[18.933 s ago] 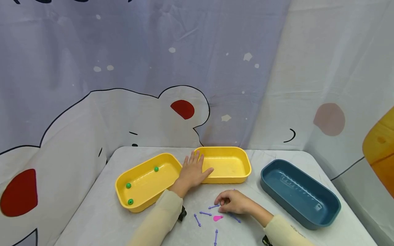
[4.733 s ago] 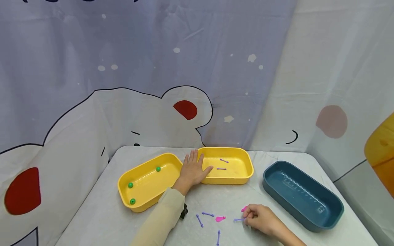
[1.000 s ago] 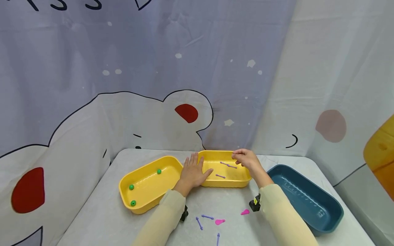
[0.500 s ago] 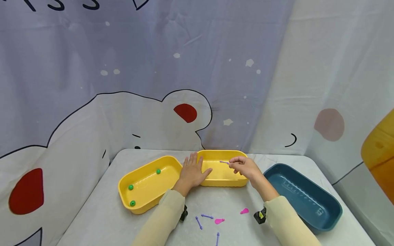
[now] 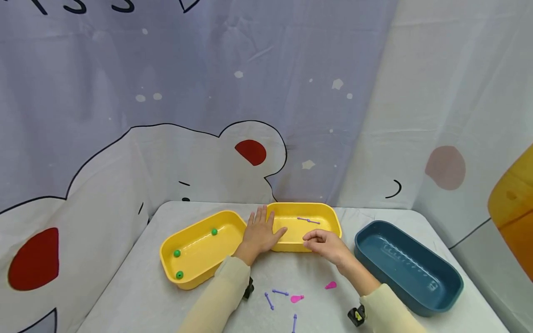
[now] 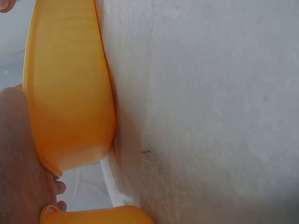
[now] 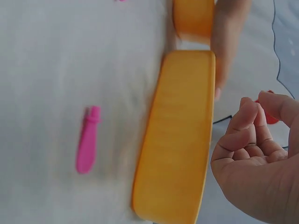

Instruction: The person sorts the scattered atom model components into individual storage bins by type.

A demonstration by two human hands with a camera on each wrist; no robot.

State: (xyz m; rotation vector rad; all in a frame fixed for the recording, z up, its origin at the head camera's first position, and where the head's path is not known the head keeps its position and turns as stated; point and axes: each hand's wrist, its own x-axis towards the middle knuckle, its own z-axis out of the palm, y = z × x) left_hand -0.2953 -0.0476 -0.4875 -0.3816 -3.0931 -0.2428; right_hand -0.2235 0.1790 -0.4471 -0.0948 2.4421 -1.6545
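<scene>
My left hand (image 5: pixel 260 231) lies flat, fingers straight, across the meeting rims of the two yellow trays; the left wrist view shows its palm (image 6: pixel 18 163) against the right yellow tray (image 6: pixel 70 84). My right hand (image 5: pixel 320 241) hovers at the near rim of the right yellow tray (image 5: pixel 335 226), fingers loosely curled and holding nothing; the right wrist view shows its palm (image 7: pixel 254 163) bare. Purple pins (image 5: pixel 308 220) lie inside that tray. The left yellow tray (image 5: pixel 189 277) contains three green beads (image 5: pixel 177 253).
On the grey table in front of me lie three purple pins (image 5: pixel 280 292) and two pink pieces (image 5: pixel 331 285), one seen as the pink piece (image 7: pixel 88 145) beside the tray wall (image 7: pixel 177 140). A dark blue tray (image 5: pixel 416 296) stands at the right. A printed curtain hangs behind.
My right hand let go of a purple pin over the right yellow tray and drew back toward me to its near rim. The left hand stayed put.
</scene>
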